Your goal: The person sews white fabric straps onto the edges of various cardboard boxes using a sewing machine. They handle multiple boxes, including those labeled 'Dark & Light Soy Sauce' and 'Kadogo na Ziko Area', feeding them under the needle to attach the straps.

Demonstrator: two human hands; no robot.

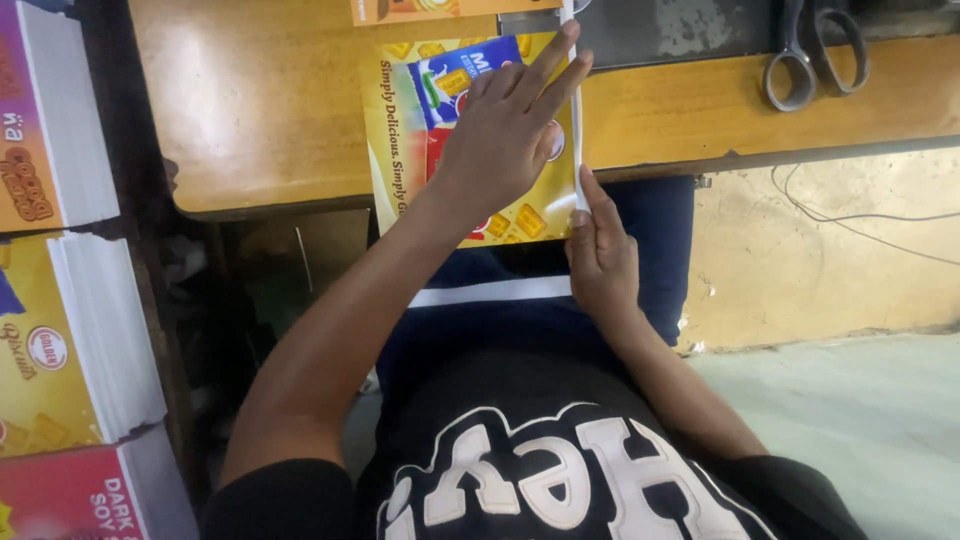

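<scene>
- My left hand (505,135) lies flat, fingers spread and pressed down on the yellow printed carton sheet (400,130), which rests at the near edge of the wooden tabletop (260,100) and hangs a little over it toward my lap.
- My right hand (600,255) pinches the sheet's white right-hand flap (572,120) near its lower end, thumb running up along the fold.
- I judge the sheet light, thin and glossy: stiff enough to keep a crease, slick enough to slide under a loose palm, and easy to dent or tear at the edge. So I hold it by weight on the flat face and by the flap's margin, not the middle.
- The tabletop is worn, smooth wood, with its front edge chipped to the right.
- A pair of scissors (815,50) lies at the far right edge, well apart from my hands.
- Stacks of flat cartons (70,330) stand to my left; bare concrete floor (860,400) lies to my right.
</scene>
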